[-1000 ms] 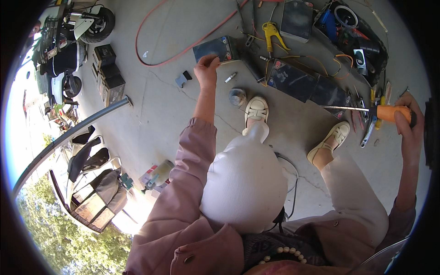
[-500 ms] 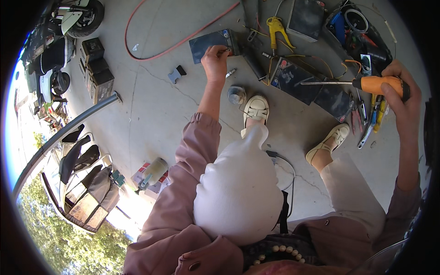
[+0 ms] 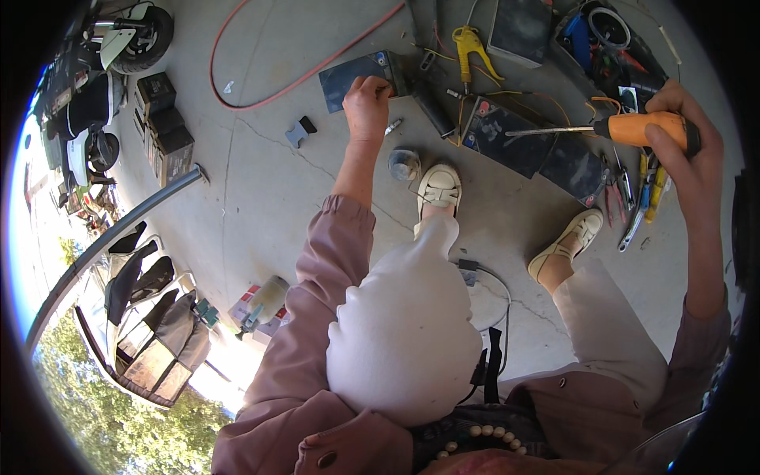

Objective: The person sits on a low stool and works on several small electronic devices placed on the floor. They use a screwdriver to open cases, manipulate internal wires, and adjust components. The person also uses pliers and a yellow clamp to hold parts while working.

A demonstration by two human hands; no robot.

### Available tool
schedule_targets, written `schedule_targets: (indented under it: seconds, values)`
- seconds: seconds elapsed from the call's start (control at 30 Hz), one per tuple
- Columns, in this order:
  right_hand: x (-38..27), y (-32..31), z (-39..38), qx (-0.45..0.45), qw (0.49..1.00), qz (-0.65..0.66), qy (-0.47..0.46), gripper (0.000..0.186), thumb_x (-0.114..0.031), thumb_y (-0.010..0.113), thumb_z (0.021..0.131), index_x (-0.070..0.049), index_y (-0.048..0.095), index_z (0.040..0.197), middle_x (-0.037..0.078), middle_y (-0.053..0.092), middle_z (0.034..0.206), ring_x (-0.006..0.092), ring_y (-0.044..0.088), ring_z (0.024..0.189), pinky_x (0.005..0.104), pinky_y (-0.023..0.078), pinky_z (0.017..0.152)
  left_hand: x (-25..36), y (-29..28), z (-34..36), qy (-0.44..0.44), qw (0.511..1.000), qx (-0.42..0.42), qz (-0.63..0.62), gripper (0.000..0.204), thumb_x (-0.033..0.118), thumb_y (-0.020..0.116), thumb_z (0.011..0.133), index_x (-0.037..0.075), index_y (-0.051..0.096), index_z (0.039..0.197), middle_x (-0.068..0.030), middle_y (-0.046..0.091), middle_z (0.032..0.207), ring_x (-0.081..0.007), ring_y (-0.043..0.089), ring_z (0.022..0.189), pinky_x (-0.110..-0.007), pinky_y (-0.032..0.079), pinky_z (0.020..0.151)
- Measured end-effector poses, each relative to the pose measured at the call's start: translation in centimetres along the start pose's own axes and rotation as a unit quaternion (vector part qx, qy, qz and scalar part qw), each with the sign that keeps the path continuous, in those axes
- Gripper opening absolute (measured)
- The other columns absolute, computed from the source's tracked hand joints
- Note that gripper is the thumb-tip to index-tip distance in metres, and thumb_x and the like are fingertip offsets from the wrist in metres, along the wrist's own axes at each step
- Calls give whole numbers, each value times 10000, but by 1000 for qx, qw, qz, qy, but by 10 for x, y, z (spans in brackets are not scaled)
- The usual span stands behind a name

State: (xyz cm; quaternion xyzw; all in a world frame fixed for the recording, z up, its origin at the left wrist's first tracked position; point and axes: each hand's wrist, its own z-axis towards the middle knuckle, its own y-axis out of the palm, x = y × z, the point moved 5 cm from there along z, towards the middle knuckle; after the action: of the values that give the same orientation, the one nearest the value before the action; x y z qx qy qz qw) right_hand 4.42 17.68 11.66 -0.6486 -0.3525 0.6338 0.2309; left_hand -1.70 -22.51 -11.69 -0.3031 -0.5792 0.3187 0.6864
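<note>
My left hand (image 3: pixel 367 107) is at the near right corner of a dark box-shaped battery (image 3: pixel 348 77) on the floor. Its fingers are pinched together by the battery's terminal end, and whatever is between them is hidden. In my right hand (image 3: pixel 687 131) is a screwdriver (image 3: pixel 645 129), gripped by its orange handle. The long metal shaft points left, above two more dark batteries (image 3: pixel 507 134) lying end to end. A black cylinder (image 3: pixel 431 107) lies just right of the first battery. Near my left wrist lies a small metal fitting (image 3: pixel 393 125).
A yellow air blow gun (image 3: pixel 469 49), another battery (image 3: pixel 518 32) and a cluttered tool tray (image 3: pixel 574 59) stand at the far right. Pliers (image 3: pixel 614 194) and cutters lie below. A red hose (image 3: pixel 317 67) curves at the far left. A round weight-like object (image 3: pixel 404 164) sits beside my left shoe.
The screwdriver and my right hand have shifted slightly left and up. My left hand stays at the battery's corner, its fingers still pinched. The whole view has shifted a little.
</note>
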Motion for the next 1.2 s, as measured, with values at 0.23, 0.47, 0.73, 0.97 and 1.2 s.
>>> schedule_targets:
  seconds: [0.23,0.47,0.73,0.97,1.2]
  values:
    - [-1,6,5,-17,999,8,-29,229,-200,634,842,-12,611,970,63,585,919,134,555,841,252,440,770,12,3,4,43,995,-26,82,47,53,687,740,64,645,757,-135,593,775,-369,617,688,-454,512,631]
    - [-24,37,15,14,993,91,-73,186,-129,676,838,-32,625,988,18,596,867,90,553,786,221,450,738,13,4,6,65,991,-22,117,36,56,676,747,66,658,777,-141,589,779,-366,618,698,-449,518,649]
    - [-36,47,24,19,991,99,-89,170,-131,674,832,-33,619,960,24,587,836,89,546,737,227,459,702,-4,0,-2,-59,996,12,-63,231,-21,753,677,2,677,894,-107,654,826,-206,660,702,-313,527,671]
    - [-31,44,25,17,993,84,-85,154,-116,661,820,-35,608,939,26,586,837,95,546,737,230,447,692,5,-5,-6,-66,995,22,-70,219,-1,774,685,0,677,881,-92,625,842,-191,649,690,-302,519,651]
    - [-31,45,26,9,993,86,-85,146,-111,653,815,-37,603,930,22,575,827,93,529,723,235,430,675,0,1,-7,-24,998,36,-36,125,-9,749,711,4,683,816,-100,597,822,-210,635,673,-306,505,640]
